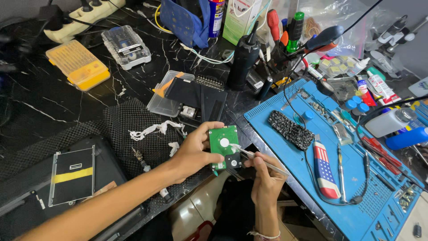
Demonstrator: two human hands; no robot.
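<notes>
Left hand (192,151) is wrapped around a small hard drive (224,153), green circuit board up, fingers curled on its edges. Right hand (266,178) pinches tweezers (256,158) shut-ish, tips touching the board just beside the left thumb, between both hands.

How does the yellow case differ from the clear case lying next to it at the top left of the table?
The yellow case is opaque and flat, with a ribbed lid; the clear plastic case is see-through, so the dark and blue contents inside show. The yellow case is longer and slimmer, the clear one shorter and boxier. Both lie closed on the black marbled table, away from the left hand and right hand.
</notes>
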